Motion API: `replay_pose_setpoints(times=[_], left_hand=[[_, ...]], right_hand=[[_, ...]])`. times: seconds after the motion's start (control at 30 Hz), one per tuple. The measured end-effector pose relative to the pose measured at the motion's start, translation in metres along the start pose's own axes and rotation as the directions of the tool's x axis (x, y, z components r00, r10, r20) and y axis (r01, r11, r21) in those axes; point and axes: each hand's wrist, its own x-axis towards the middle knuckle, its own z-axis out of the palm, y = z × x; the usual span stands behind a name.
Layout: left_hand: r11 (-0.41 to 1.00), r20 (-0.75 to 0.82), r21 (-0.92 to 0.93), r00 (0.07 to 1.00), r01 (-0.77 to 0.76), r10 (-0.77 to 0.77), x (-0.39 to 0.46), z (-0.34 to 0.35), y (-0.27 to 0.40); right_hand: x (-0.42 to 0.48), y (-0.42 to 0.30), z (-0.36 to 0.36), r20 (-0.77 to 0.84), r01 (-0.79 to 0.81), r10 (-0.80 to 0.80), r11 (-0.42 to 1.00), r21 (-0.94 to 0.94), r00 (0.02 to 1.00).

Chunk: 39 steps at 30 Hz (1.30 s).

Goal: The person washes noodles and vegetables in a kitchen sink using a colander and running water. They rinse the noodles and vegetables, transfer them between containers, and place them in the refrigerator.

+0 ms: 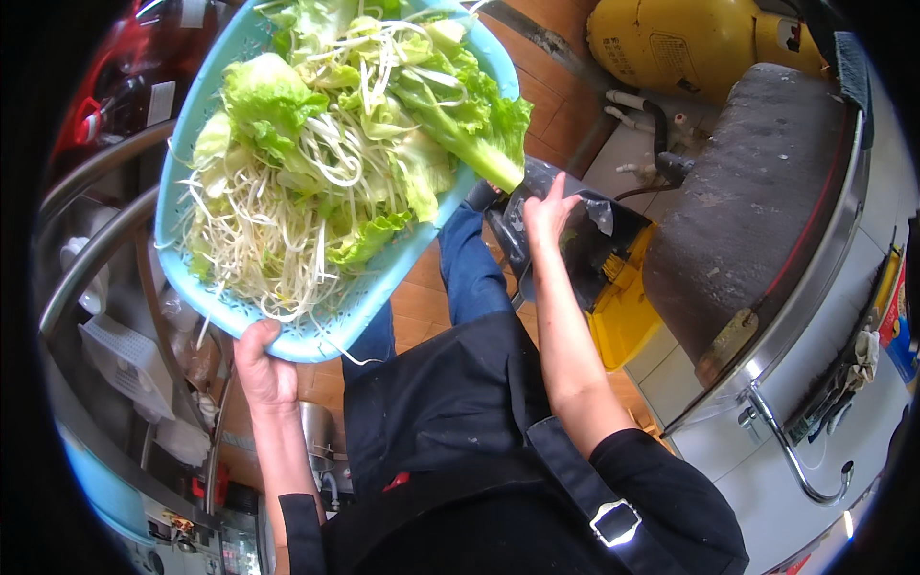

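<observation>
My left hand (pixel 266 366) grips the near rim of a light blue plastic basket (pixel 169 237), thumb on top of the edge. The raised basket is heaped with white bean sprouts (pixel 262 241) and torn green lettuce leaves (pixel 266 97). One thick lettuce stem (pixel 481 154) sticks out over the basket's right rim. To the right of the basket, my right hand (pixel 550 208) reaches down over a bin lined with a black plastic bag (pixel 521 237). Its index finger and thumb are spread, and nothing shows between them.
A yellow plastic bin part (pixel 625 323) adjoins the black bag. At the right stands a dark padded surface (pixel 747 194) with a curved metal edge, and a yellow gas cylinder (pixel 668 50) lies beyond. Metal rack rails (pixel 100 266) with a white plastic basket (pixel 129 359) are at the left.
</observation>
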Motion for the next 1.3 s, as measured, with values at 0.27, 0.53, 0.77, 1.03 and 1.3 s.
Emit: replay_pose_setpoints(times=[0.27,0.53,0.77,1.03,1.3], left_hand=[[1.0,-0.044,-0.03,0.999,0.001,-0.002,-0.002,0.007,0.006],[0.998,-0.02,-0.057,0.999,0.036,-0.038,-0.001,0.015,0.032],[0.994,-0.011,-0.09,0.998,0.062,-0.064,-0.012,0.001,0.024],[0.968,0.211,-0.192,0.956,-0.165,0.204,-0.023,-0.003,0.02],[0.895,0.108,-0.329,0.93,-0.3,0.351,-0.04,0.009,-0.001]], right_hand=[[-0.016,-0.024,-0.008,0.059,0.198,-0.202,0.978,0.063,0.978],[-0.054,-0.184,-0.118,0.167,-0.028,-0.322,0.393,0.919,0.932],[-0.115,-0.234,-0.138,-0.104,0.873,-0.867,0.488,0.02,0.487],[-0.165,-0.241,-0.152,0.003,0.883,-0.906,0.411,-0.226,0.423],[-0.195,-0.273,-0.172,-0.079,0.969,-0.989,0.106,0.223,0.126]])
